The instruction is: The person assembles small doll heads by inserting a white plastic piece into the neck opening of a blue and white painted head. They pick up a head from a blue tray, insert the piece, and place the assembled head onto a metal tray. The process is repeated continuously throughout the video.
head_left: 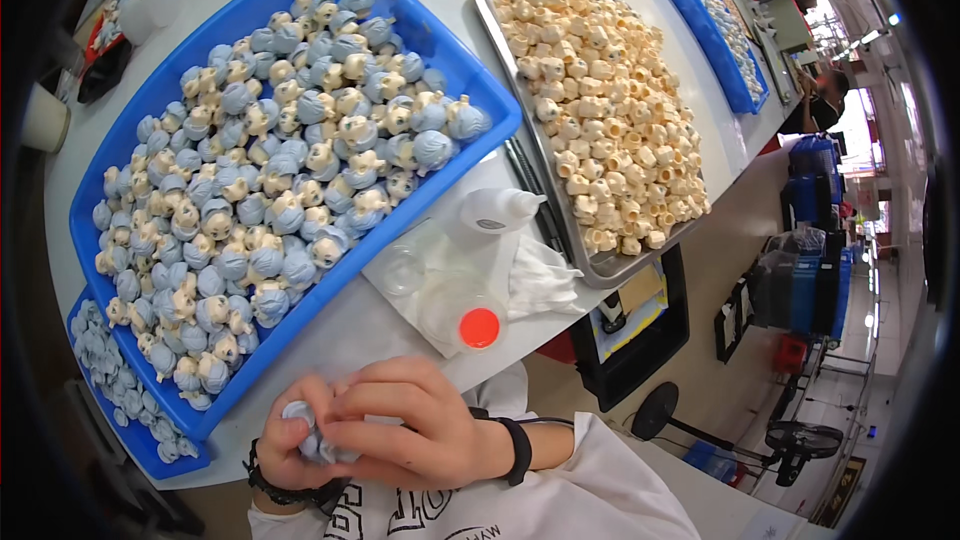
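Observation:
Close to my body, at the table's near edge, my left hand point(291, 445) and my right hand point(418, 422) meet around a small blue-grey doll part point(312, 443). It has the same colour as the hair on the finished-looking heads, and my fingers cover most of it. My left thumb presses on its side, while the right fingers close over it from the other side. Just beyond them is a large blue tray point(500, 100) heaped with small doll heads point(268, 198) that have cream faces and blue-grey hair.
A metal tray point(487, 0) of cream hairless heads point(610, 120) stands to the right. Between the trays sit a white squeeze bottle point(495, 210), a clear container with a red disc point(479, 328) and white tissue point(543, 275). Blue-grey hair pieces point(115, 370) fill another tray at left.

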The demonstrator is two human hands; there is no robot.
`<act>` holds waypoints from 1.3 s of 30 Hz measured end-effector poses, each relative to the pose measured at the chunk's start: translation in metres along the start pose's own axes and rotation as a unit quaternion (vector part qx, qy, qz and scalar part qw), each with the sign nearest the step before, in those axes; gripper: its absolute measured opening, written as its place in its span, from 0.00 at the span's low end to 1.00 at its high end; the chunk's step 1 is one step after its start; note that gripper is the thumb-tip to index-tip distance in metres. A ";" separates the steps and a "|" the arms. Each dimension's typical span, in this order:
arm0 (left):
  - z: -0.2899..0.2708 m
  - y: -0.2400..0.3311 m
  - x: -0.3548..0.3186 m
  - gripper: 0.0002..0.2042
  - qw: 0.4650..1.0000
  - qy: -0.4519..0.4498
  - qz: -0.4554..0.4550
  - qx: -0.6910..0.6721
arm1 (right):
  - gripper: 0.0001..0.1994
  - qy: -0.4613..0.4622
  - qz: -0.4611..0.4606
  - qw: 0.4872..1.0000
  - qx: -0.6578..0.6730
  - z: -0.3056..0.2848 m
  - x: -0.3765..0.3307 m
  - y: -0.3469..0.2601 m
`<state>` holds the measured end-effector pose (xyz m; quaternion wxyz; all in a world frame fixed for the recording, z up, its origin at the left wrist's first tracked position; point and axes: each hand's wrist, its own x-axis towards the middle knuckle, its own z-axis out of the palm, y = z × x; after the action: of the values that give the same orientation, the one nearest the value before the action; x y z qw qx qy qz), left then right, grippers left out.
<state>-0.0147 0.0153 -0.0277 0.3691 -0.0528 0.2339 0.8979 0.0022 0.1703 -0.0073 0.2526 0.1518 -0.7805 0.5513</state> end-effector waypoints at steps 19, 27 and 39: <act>0.011 0.005 -0.007 0.17 0.976 0.074 -0.020 0.204 | 0.20 0.004 -0.022 0.999 0.024 -0.005 0.000 -0.003; -0.005 0.009 -0.021 0.24 0.971 -0.022 -0.076 0.226 | 0.17 -0.013 -0.009 1.000 -0.009 -0.016 -0.003 -0.004; 0.006 0.011 -0.008 0.23 0.970 -0.044 -0.067 0.230 | 0.16 -0.138 -0.033 0.989 0.037 -0.046 -0.006 -0.014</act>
<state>-0.0155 0.0058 -0.0164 0.4405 0.0578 0.4137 0.7947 0.0249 0.2086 0.0128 0.1547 0.2613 -0.7814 0.5452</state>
